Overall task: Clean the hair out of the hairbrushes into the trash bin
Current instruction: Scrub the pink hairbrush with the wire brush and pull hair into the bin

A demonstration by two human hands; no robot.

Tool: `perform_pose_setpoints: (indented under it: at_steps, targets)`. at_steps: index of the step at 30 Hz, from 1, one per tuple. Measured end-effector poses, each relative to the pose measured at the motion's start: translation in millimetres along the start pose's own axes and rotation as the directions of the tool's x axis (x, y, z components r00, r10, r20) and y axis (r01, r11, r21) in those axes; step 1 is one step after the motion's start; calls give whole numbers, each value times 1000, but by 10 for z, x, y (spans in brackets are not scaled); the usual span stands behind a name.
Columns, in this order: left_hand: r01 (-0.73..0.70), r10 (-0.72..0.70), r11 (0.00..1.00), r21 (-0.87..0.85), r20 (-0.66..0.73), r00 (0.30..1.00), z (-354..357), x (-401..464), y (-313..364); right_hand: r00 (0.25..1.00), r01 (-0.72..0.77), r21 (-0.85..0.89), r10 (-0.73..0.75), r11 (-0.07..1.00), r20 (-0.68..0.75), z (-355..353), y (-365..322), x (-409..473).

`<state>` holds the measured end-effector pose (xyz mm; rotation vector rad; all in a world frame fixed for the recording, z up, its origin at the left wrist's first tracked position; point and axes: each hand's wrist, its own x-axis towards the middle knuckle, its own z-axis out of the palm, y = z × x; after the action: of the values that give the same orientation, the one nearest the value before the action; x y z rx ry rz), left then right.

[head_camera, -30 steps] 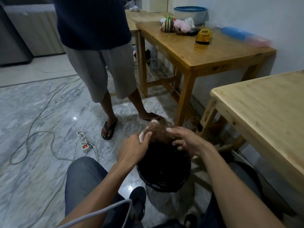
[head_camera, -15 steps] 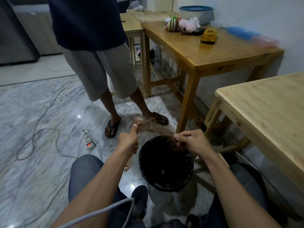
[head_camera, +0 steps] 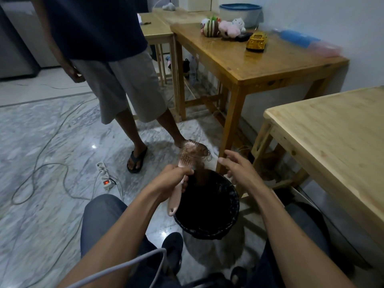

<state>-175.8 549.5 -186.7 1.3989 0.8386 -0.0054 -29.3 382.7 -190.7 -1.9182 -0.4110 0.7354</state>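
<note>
Hairbrush (head_camera: 185,161), pink, paddle type: held in left hand (head_camera: 169,181), fingers wrapped tight around the neck where head meets handle; bristle face turned up and toward the wearer, handle end hanging over the near-left rim of the trash bin (head_camera: 207,204). Brush head sits above the far rim. Clump of brown hair (head_camera: 200,154) clings to the right side of the bristles, a strand trailing down into the bin.

Right hand (head_camera: 236,169): empty, fingers spread loosely, just right of the clump, not touching it.

Step in hand, as judged: pull the remaining hair off. To do well: pinch the clump close to the bristle roots, peel along the rows rather than across, keep the brush over the bin opening so loose strands drop inside, release only once the hand is over the bin.

Surroundings: bin is black, stands on a grey marble floor (head_camera: 41,132) between the wearer's knees. Cables and a power strip (head_camera: 105,175) lie left. Another person in sandals stands just beyond the bin. Wooden tables right and far right; far one carries toys.
</note>
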Motion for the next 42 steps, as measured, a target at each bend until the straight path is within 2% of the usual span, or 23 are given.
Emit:
perform_pose_setpoints:
  at_steps: [4, 6, 8, 10, 14, 16, 19, 22, 25, 27, 30, 33, 37, 40, 42]
  targets:
    - [-123, 121, 992, 21, 86, 989, 82, -70, -41, 988, -38, 87, 24, 996, 155, 156, 17, 60]
    - [-107, 102, 993, 49, 102, 990, 71, -72, -53, 979, -17, 52, 6, 998, 203, 228, 21, 44]
    - [-73, 65, 994, 77, 101, 993, 49, -62, -77, 981, 28, 4, -28, 1000, 191, 283, 30, 20]
    - [-45, 44, 998, 49, 40, 998, 33, -5, -109, 988, 59, -22, -55, 998, 147, 312, 46, 3]
    - [14, -52, 983, -183, -201, 978, -16, 137, -138, 986, 67, -101, -51, 993, 157, 261, 50, -53]
    - [33, -97, 964, -263, -234, 967, -48, 184, -141, 982, 67, -141, -41, 988, 186, 198, 43, -80]
    - [40, -112, 966, -257, -269, 957, -2, 217, -128, 986, 61, -166, -33, 984, 166, 78, 33, -75]
    - [-48, 31, 998, -44, -328, 944, 70, 213, -117, 996, 41, -200, -23, 979, 90, -26, 6, -34]
    - [-163, 210, 968, 191, -258, 943, 113, 144, -115, 989, -25, -336, 72, 942, 128, -51, -20, 6]
    - [-210, 280, 935, 286, -234, 931, 155, 71, -77, 988, -52, -262, 87, 964, 125, 20, -26, 39]
    - [-244, 323, 907, 344, -194, 926, 246, 54, -33, 992, 12, -60, -5, 998, 125, 177, -74, -3]
    - [-266, 333, 908, 324, -171, 927, 277, 59, 12, 989, 128, -80, -122, 988, 84, 343, -49, 13]
    - [-229, 276, 954, 191, -274, 921, 123, 92, 135, 991, 116, -155, -124, 981, -44, 394, 10, -2]
    - [-170, 181, 983, 63, -410, 894, -6, 198, 183, 991, 135, -276, -135, 952, 21, 279, 27, -129]
    - [-133, 137, 990, 42, -464, 875, -86, 264, 224, 993, 104, -346, -80, 932, 81, 208, 134, -173]
